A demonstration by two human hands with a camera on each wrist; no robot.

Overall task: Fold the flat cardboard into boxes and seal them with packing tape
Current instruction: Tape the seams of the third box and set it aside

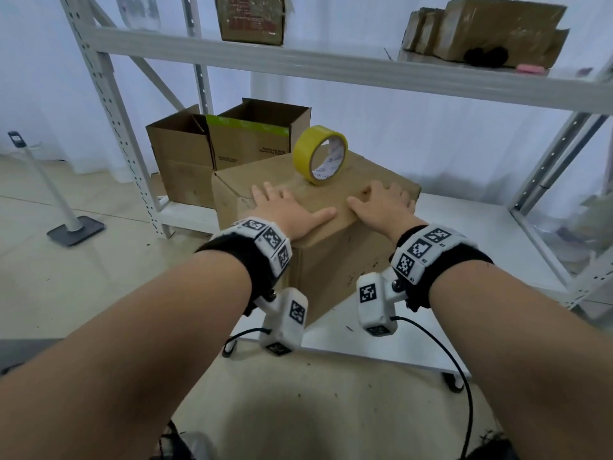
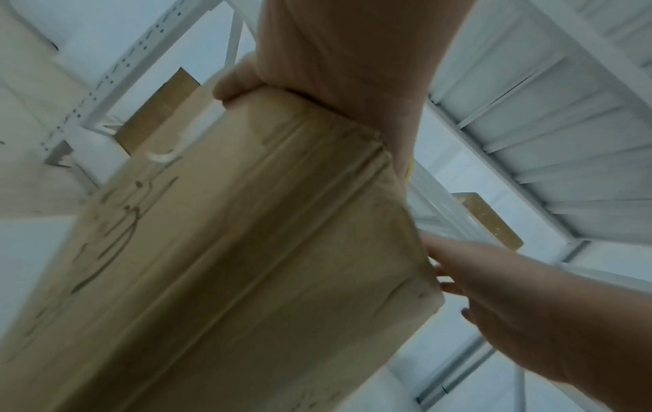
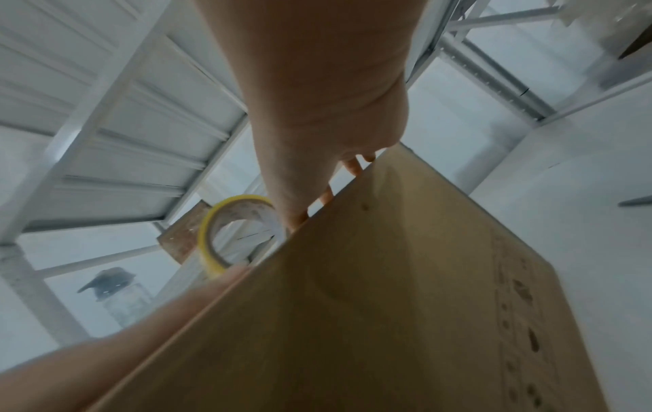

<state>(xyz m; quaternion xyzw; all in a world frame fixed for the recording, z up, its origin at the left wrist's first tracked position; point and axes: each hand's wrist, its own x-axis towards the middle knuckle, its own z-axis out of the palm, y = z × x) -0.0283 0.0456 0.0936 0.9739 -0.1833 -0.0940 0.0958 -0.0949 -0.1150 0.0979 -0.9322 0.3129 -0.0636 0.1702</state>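
Note:
A closed brown cardboard box (image 1: pixel 331 260) stands on the low white shelf, its near corner toward me. A yellow roll of packing tape (image 1: pixel 320 155) stands on edge on the box top, at the far side. My left hand (image 1: pixel 285 207) lies flat on the top near the left edge, fingers straight. My right hand (image 1: pixel 381 202) lies flat on the top to the right, fingers spread. In the left wrist view the box side (image 2: pixel 229 264) fills the frame under my palm. The right wrist view shows the tape roll (image 3: pixel 232 231) beyond the box side (image 3: pixel 370 306).
Two open cardboard boxes (image 1: pixel 229 144) stand behind, against the shelf's left upright (image 1: pixel 109 104). The upper shelf (image 1: pixel 331 66) holds more boxes overhead. A white shelf board (image 1: pixel 481 260) extends to the right of the box. A stand with a flat base (image 1: pixel 76 229) is on the floor at left.

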